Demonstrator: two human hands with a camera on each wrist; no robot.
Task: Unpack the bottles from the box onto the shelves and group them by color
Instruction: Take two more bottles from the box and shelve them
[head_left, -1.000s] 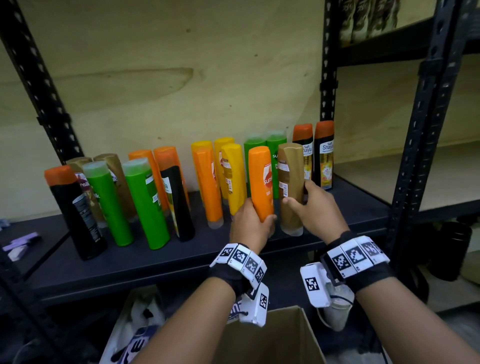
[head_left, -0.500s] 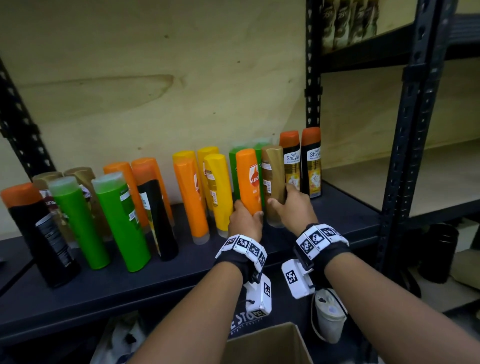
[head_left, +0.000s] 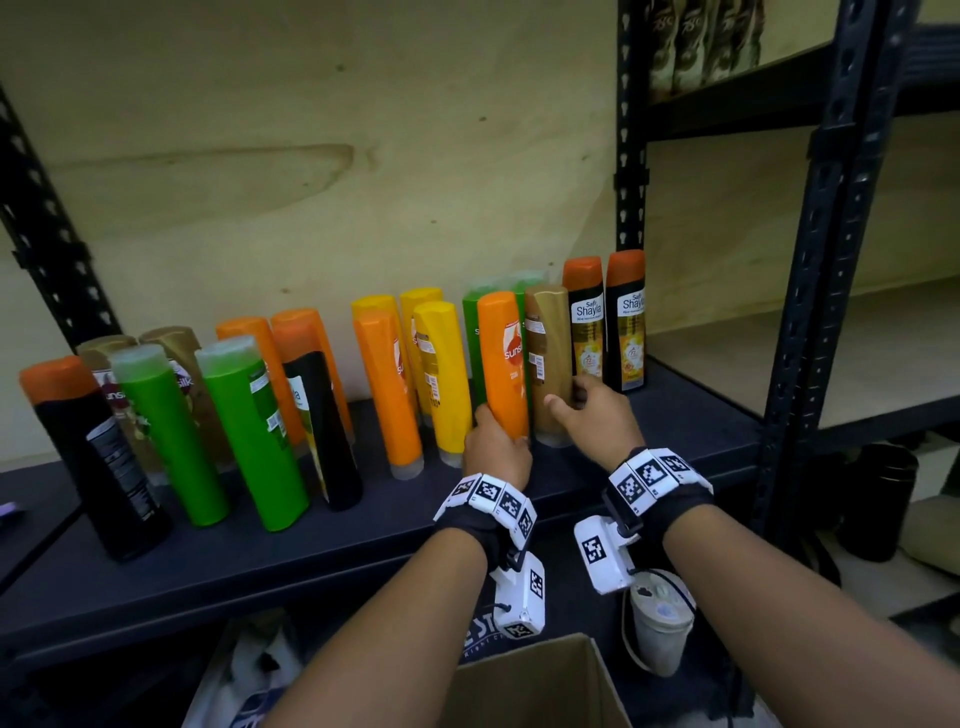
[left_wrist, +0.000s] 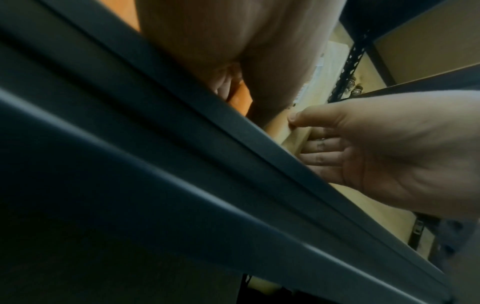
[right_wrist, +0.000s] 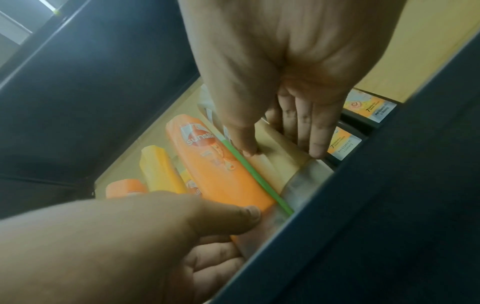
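While both hands work low on the dark shelf (head_left: 675, 415) at the centre of the head view, the left hand (head_left: 496, 452) wraps its thumb and fingers round the base of the orange bottle (head_left: 503, 364), and the right hand (head_left: 597, 415) pinches the gold bottle (head_left: 545, 358) near its foot, thumb on the front, fingers behind. The two bottles stand side by side, touching or nearly so, right in front of a green bottle (head_left: 474, 332) and just left of the two black bottles with orange caps (head_left: 605, 322).

By the look of it, neither bottle sits with its own colour: other orange bottles (head_left: 387, 384) stand to the left of centre, past the yellow bottle (head_left: 441, 374), and the brown-gold ones (head_left: 171, 343) are far over at the left edge. Good sorting calls for lifting each bottle clear of its neighbours rather than sliding it, since these tall bottles stand packed close and one nudge could topple the row. The cardboard box (head_left: 530, 686) waits at the bottom of the frame; its contents cannot be seen.
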